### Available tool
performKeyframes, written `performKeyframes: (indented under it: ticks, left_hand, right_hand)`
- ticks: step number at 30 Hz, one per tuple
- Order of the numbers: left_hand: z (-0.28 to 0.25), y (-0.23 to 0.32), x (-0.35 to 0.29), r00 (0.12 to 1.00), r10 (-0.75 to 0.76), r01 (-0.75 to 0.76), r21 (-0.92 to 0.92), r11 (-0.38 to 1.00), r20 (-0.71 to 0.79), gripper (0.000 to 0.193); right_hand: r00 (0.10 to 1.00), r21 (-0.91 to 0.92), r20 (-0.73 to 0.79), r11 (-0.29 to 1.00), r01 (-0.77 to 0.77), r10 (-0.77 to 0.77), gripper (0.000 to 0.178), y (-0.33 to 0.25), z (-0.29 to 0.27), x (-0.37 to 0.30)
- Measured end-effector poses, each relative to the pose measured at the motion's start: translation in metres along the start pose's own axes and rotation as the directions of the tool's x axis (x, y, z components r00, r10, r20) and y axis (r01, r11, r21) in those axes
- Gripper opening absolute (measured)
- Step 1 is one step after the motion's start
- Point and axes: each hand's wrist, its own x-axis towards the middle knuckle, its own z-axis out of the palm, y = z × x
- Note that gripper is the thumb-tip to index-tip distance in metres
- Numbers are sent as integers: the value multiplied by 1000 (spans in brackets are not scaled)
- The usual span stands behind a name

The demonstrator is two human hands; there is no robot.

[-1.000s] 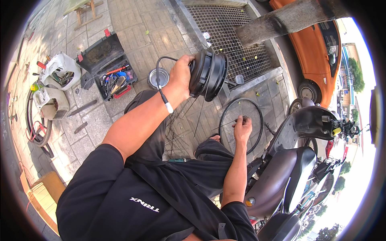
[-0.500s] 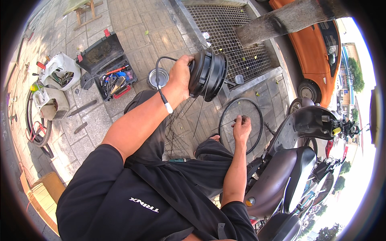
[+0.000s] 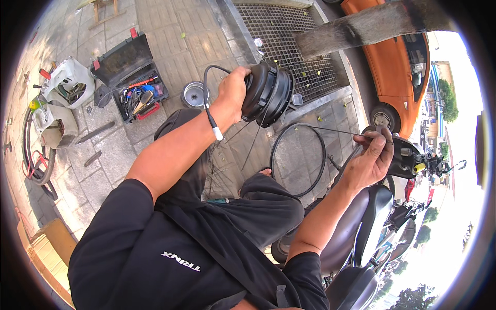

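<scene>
My left hand [image 3: 232, 93] is closed round a black wheel hub motor [image 3: 268, 98], held up above the paving in front of me. From the hub a black cable [image 3: 206, 85] loops over my wrist and ends in a white tip. Thin spokes [image 3: 250, 150] hang down from the hub's flange. Off to the right, my right hand [image 3: 368, 157] pinches the end of a dark spoke [image 3: 335, 130], which stretches left toward the hub; I cannot tell whether its far end sits in the flange. Beyond my knee a black wheel rim [image 3: 272, 160] lies on the ground.
An open toolbox [image 3: 160, 85] stands at left, near a metal bowl [image 3: 194, 94] and cut white jugs [image 3: 70, 82]. Loose spokes [image 3: 219, 178] lie by my leg. A scooter [image 3: 338, 227] stands close on the right. A tree trunk [image 3: 372, 31] rises from a grate [image 3: 276, 26].
My right hand has moved up and to the right, away from the wheel rim, with the spoke now stretched out from its fingers. My left hand keeps the hub motor in nearly the same place.
</scene>
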Motion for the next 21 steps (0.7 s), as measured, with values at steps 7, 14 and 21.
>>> performKeyframes:
  ticks: [7,14,21]
  left_hand:
    - [1,-1,-1,999,18,-18,-17,1000,27,39]
    - [2,5,-9,997,80,-79,41,996,-9,40]
    - [1,13,-12,998,62,-60,70,996,-31,43]
  right_hand:
    - [955,199,122,949,244,-271,40,-78,30,32]
    - [918,99,250,951,293,-309,36,-92,77,35]
    - [869,81,396,954,288,-296,37,-97,107,41]
